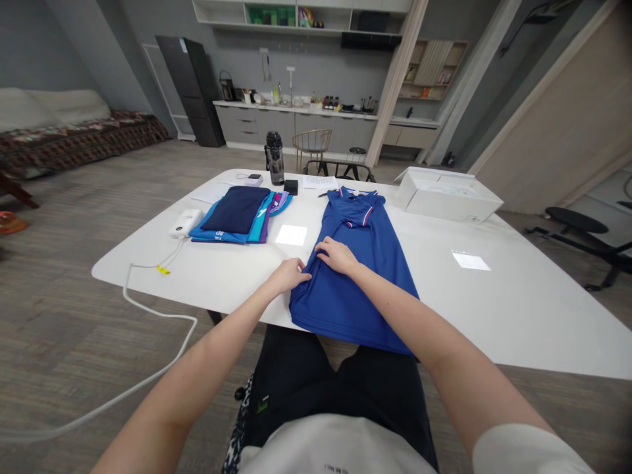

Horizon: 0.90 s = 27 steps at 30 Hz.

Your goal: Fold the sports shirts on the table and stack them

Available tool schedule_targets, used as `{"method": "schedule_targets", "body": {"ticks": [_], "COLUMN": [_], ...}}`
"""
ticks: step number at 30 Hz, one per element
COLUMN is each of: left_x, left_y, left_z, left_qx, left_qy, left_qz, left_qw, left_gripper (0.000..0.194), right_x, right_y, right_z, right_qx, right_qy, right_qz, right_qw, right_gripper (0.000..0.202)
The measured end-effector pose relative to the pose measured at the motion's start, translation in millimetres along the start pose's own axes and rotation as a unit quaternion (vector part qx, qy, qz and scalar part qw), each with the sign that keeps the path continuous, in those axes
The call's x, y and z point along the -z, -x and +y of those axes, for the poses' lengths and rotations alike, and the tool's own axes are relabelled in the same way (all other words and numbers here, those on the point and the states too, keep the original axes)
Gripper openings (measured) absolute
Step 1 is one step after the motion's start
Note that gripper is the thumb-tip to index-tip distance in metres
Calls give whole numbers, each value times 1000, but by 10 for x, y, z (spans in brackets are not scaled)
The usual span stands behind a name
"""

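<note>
A blue polo shirt with red and white trim lies on the white table, its collar away from me and its hem at the near edge. One sleeve is folded inward over the body. My left hand pinches the shirt's left edge near the hem. Slightly farther up, my right hand rests on the same side with bent fingers, gripping the cloth. To the left sits a stack of folded clothes, dark navy on top with lighter blue and purple below.
On the white table stand a white open box at the back right, a dark bottle and small black box at the back. A white device with a cable sits left of the clothes. Papers lie behind.
</note>
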State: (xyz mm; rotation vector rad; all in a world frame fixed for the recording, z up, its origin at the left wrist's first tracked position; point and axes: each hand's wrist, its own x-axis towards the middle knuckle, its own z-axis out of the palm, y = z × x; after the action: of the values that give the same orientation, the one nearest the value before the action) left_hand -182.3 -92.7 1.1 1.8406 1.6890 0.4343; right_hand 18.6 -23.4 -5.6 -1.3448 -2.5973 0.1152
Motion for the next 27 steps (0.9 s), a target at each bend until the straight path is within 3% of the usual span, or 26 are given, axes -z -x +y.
{"method": "schedule_targets", "body": {"ticks": [3,6,10,12,16,22,24,27], "left_x": [35,124,195,134,-134,-378,-407,-454], "left_y": [197,405,574,589,568,664,693,666], "left_z": [54,190,414,480,530,828,954,1026], "left_qx": [21,22,-57,-75,-93,-156,-171,-183], "left_qy": [-130,-194,-187,-172,-128,-34,-22,-36], "left_qz": [-30,8,48,27,-73,-94,-119,-170], "left_qw": [991,981,980,982,985,983,978,968], "left_gripper": [17,17,24,27,24,10,17,44], "right_x": [-5,87,256,277,200,220,251,240], "right_y": [37,87,230,342,582,804,875,994], "right_z": [-101,-146,-47,41,175,281,339,432], "right_qx": [42,50,18,10,9,6,-9,-35], "right_qy": [28,42,49,57,58,24,0,-46], "right_qz": [-26,-17,25,18,-23,-6,8,-2], "right_qw": [998,998,998,998,998,1000,1000,998], "right_gripper": [18,19,24,23,24,27,29,29]}}
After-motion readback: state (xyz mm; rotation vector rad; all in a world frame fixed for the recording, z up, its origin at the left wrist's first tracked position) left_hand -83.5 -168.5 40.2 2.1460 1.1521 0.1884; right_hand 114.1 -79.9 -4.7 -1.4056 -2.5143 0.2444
